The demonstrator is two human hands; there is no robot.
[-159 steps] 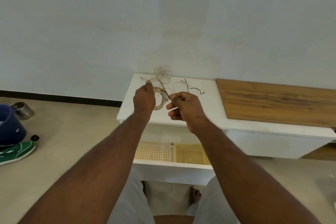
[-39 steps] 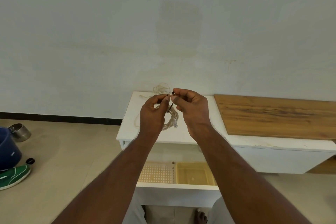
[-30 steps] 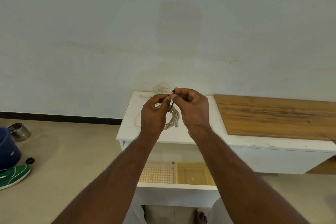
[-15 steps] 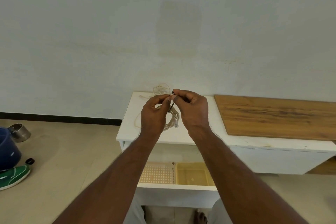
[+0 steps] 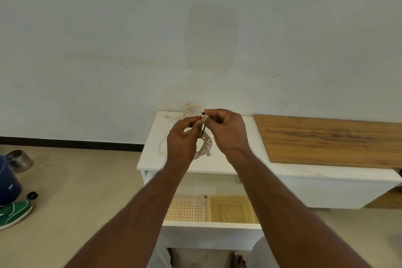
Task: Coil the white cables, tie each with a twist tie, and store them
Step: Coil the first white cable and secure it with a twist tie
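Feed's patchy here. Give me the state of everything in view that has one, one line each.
Left hand: shut, pinching the twist tie.
Right hand: shut, pinching the same tie.
Thin black twist tie: looped round the coil, ends pinched together above it.
Coiled white cable: bundled, held above the white cabinet top.
Loose white cable: uncoiled, lying by the wall.
White drawer: open.
Yellow plastic tray: in the drawer, no cables inside.

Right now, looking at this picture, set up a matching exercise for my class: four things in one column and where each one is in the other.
Things:
1. coiled cable
2. loose cable
3. yellow tray
4. green shoe

Places:
A. on the floor, far left
B. in the open drawer
C. held in both hands
D. at the back of the white top

Pairs: 1-C, 2-D, 3-B, 4-A
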